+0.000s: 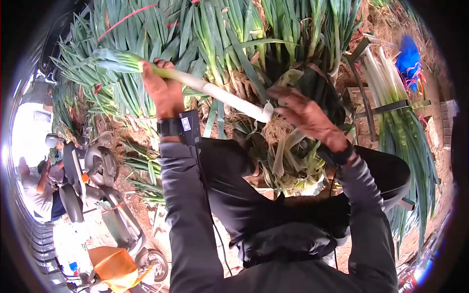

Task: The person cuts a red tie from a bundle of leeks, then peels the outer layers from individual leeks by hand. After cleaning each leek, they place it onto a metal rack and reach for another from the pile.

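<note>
Left hand (166,95) grips a leek (220,94); right hand (310,115) open by its white end

Over my remote feed I have the left hand wrapped round the leek near where green turns pale, its fingers curled closed about the stem; the leek slants in front of the person's dark trousers (229,171), leafy part up at the left, white stalk running down to the right; a pale strip of peel (267,108) sticks up at the lower end. I see the right hand just beside that end, open, its fingers stretched out and slightly blurred; I cannot tell whether the fingertips touch the stalk.

Below the right hand I see a heap of loose leaves (288,161), pale and green; across the top stand leek bundles (288,29), densely packed, a red tie (126,22) across those at the left. To the right I have a dark metal frame (391,106) with more leeks (405,141) lying in it, white ends upward in my view; a blue bundle (408,56) with red strings lies just beyond. At lower left I see a motorcycle (119,219) and an orange cover (115,268); another person (44,193) is near the left rim.
</note>
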`<action>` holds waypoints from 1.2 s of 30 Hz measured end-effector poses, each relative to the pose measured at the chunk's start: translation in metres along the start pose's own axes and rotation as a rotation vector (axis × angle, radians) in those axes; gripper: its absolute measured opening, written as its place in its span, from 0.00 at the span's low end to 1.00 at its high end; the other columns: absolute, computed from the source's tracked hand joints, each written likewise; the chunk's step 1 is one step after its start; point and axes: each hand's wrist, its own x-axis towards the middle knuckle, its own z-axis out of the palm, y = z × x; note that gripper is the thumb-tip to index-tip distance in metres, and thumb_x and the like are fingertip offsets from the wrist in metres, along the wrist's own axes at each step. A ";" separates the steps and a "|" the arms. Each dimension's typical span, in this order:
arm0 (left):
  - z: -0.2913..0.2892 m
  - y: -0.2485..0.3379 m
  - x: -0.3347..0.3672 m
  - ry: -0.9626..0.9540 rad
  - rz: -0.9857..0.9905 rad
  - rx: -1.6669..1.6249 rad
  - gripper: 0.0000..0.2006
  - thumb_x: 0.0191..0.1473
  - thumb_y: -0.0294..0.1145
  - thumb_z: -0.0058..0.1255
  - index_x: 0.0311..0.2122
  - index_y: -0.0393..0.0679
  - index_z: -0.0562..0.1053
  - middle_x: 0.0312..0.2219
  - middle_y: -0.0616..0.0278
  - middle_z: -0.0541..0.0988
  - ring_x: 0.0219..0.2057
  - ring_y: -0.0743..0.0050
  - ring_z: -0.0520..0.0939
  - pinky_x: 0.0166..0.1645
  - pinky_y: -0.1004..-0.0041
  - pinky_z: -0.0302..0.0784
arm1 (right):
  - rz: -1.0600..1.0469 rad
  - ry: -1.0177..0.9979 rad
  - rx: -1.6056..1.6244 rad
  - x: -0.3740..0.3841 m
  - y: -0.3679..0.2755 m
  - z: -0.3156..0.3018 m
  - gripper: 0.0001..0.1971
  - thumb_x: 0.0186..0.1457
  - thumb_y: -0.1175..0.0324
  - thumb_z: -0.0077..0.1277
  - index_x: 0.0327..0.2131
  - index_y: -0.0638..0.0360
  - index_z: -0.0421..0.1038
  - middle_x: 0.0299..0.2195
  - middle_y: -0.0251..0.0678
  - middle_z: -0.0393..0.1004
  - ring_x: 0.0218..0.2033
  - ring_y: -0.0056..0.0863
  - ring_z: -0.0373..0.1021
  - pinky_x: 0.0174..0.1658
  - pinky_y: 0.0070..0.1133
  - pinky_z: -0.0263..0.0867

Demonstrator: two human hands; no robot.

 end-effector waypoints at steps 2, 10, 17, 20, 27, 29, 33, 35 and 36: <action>-0.002 -0.004 0.003 0.036 -0.037 0.001 0.13 0.63 0.40 0.51 0.41 0.42 0.64 0.30 0.62 0.68 0.28 0.71 0.68 0.34 0.72 0.69 | 0.024 -0.244 -0.439 0.002 0.010 0.007 0.10 0.58 0.73 0.51 0.44 0.63 0.72 0.44 0.38 0.76 0.35 0.37 0.76 0.40 0.29 0.72; -0.012 0.014 0.008 0.139 0.019 -0.004 0.14 0.68 0.40 0.39 0.39 0.38 0.62 0.28 0.59 0.65 0.27 0.69 0.66 0.33 0.71 0.70 | 0.897 0.171 0.073 -0.063 0.029 -0.032 0.06 0.61 0.70 0.53 0.40 0.58 0.75 0.43 0.34 0.78 0.37 0.31 0.76 0.39 0.31 0.73; 0.001 0.012 -0.007 0.184 0.052 0.001 0.14 0.69 0.42 0.37 0.37 0.41 0.62 0.28 0.62 0.65 0.28 0.70 0.66 0.32 0.71 0.68 | 0.637 0.341 1.032 -0.078 0.023 0.021 0.23 0.62 0.66 0.53 0.59 0.57 0.65 0.60 0.48 0.65 0.48 0.40 0.72 0.53 0.35 0.68; 0.006 0.001 -0.005 0.261 0.041 -0.050 0.12 0.69 0.40 0.38 0.37 0.42 0.62 0.28 0.61 0.65 0.27 0.70 0.67 0.33 0.71 0.71 | 0.619 0.171 0.984 -0.057 0.036 0.023 0.24 0.63 0.64 0.51 0.60 0.60 0.63 0.54 0.49 0.70 0.47 0.42 0.72 0.52 0.37 0.68; 0.006 0.012 -0.021 0.322 0.273 0.337 0.14 0.64 0.45 0.49 0.43 0.47 0.65 0.28 0.64 0.69 0.27 0.69 0.69 0.35 0.66 0.71 | 0.935 -0.895 -0.723 -0.078 0.011 0.008 0.24 0.59 0.59 0.55 0.54 0.64 0.67 0.46 0.43 0.75 0.44 0.31 0.73 0.46 0.24 0.70; 0.026 0.003 -0.020 0.348 0.250 0.346 0.17 0.62 0.45 0.51 0.49 0.49 0.65 0.32 0.63 0.70 0.30 0.68 0.70 0.40 0.62 0.70 | 0.716 -0.835 -0.770 -0.151 0.033 -0.040 0.23 0.59 0.61 0.55 0.54 0.63 0.67 0.45 0.44 0.75 0.43 0.36 0.74 0.45 0.26 0.70; 0.054 0.000 -0.036 0.203 0.327 0.352 0.14 0.61 0.36 0.50 0.49 0.47 0.64 0.35 0.61 0.71 0.32 0.67 0.71 0.43 0.63 0.70 | 0.723 -0.274 -0.510 -0.106 0.019 -0.018 0.21 0.57 0.67 0.55 0.54 0.60 0.69 0.43 0.46 0.75 0.38 0.46 0.74 0.41 0.31 0.73; 0.067 -0.010 -0.041 0.066 0.339 0.334 0.15 0.59 0.34 0.49 0.50 0.47 0.64 0.37 0.61 0.71 0.32 0.66 0.71 0.44 0.61 0.69 | 0.311 -0.201 -0.893 -0.062 0.015 -0.003 0.18 0.58 0.62 0.55 0.49 0.59 0.71 0.41 0.46 0.76 0.40 0.48 0.75 0.41 0.35 0.73; 0.067 -0.009 -0.042 0.028 0.364 0.344 0.16 0.57 0.29 0.51 0.50 0.48 0.64 0.37 0.62 0.72 0.32 0.66 0.72 0.44 0.61 0.69 | 0.376 -0.110 -0.792 -0.037 0.005 0.015 0.18 0.58 0.62 0.55 0.49 0.59 0.70 0.41 0.46 0.76 0.39 0.48 0.75 0.40 0.36 0.73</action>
